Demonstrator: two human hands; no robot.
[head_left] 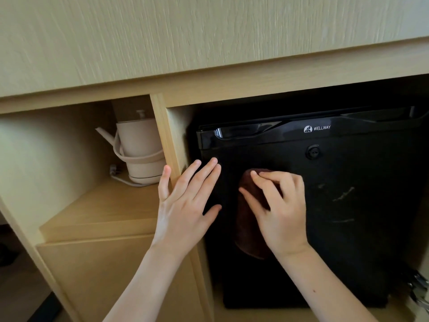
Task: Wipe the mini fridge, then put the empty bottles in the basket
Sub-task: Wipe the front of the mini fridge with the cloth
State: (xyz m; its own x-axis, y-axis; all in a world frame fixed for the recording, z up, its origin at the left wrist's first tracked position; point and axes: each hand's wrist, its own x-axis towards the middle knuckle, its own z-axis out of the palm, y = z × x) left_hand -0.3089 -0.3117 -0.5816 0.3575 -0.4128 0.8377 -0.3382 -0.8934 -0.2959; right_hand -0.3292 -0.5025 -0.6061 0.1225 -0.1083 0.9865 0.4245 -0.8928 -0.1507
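Observation:
A black mini fridge (pixel 348 205) with its door closed sits in the right bay of a light wooden cabinet. My right hand (pixel 281 205) presses a dark brown cloth (pixel 248 228) flat against the left part of the fridge door. My left hand (pixel 185 201) lies open with fingers spread, its fingertips on the door's left edge and its thumb on the wooden divider (pixel 167 140). Pale smears (pixel 343 196) mark the door to the right of the cloth. No bottles or basket are in view.
A white electric kettle (pixel 139 149) with its cord stands on a shelf in the left bay, above a closed wooden drawer front (pixel 111 275). A wide wooden panel (pixel 209 31) overhangs both bays. A metal hinge (pixel 420 289) shows at the lower right.

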